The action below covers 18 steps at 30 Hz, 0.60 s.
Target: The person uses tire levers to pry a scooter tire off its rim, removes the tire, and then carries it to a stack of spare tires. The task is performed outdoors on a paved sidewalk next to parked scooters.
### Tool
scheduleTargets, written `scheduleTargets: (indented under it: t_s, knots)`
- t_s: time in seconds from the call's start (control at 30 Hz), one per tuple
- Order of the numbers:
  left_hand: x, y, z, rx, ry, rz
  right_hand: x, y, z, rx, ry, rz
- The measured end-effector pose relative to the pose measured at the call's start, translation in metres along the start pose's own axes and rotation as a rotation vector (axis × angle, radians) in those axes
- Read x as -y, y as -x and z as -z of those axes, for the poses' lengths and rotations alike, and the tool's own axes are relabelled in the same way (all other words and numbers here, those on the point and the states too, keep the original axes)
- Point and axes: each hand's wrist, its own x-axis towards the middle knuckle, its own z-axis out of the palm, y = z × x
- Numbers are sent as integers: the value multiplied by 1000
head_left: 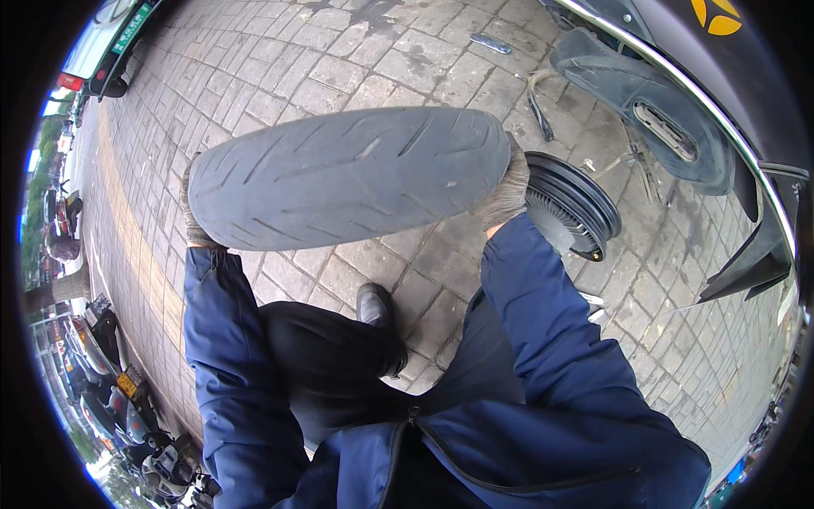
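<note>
A black, grooved scooter tyre [348, 178] is held up in front of me above the paving, its tread facing me. My left hand [195, 208], in a grey-brown work glove, grips its left end. At the right end my gloved right hand [507, 197] grips it too; the fingers of both hands are mostly hidden behind the rubber. Just beyond my right hand a black wheel rim [585, 208] lies on the bricks, partly covered by my glove and sleeve.
A dark scooter body [738, 76] rises at the right, with a loose black panel [649, 123] beside it. A flat bar-like tool [490, 43] and a short cable [538, 106] lie on the brick paving [339, 51]. Parked scooters [110, 382] line the left edge.
</note>
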Motion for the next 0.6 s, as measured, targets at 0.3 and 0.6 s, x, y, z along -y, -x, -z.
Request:
scheduleTargets:
  t_s: [0.3,0.6]
  knots:
    - [10,26,-36,74,-218,132,-4,5,-8,20,118,0]
    - [2,37,-60,102,-458,-230,-20,-7,3,-94,420,-68]
